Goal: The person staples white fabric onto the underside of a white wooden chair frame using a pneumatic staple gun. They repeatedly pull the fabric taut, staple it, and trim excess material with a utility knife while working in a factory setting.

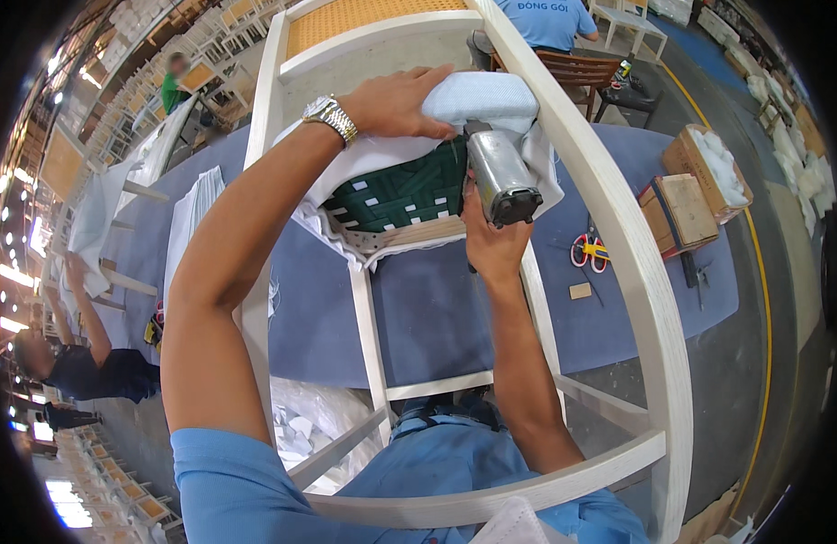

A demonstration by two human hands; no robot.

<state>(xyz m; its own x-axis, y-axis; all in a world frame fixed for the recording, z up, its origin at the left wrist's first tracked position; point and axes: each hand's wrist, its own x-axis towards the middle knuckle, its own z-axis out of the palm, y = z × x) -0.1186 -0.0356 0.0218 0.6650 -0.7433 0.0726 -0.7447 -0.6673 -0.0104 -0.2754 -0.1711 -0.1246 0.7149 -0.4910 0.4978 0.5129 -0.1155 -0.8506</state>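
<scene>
A whitish wooden chair frame (632,258) stands tipped on the table, its seat turned so that the dark green woven webbing (396,192) shows. White-grey cloth and a pale blue padded part (487,93) wrap the seat's edge. My left hand (393,104), with a metal watch on the wrist, lies on the cloth beside the pale blue part, fingers stretched and thumb apart. In my right hand (496,243) is a silver staple gun (504,172), its nose against or close to the pad's edge; exact contact is hidden.
The blue-grey table (618,317) bears red-and-yellow-handled scissors (591,252), a small tan block (580,291) and two cardboard boxes (677,213) at right. Folded white cloth (196,204) lies at left. A person in blue (550,23) sits beyond; another works at far left.
</scene>
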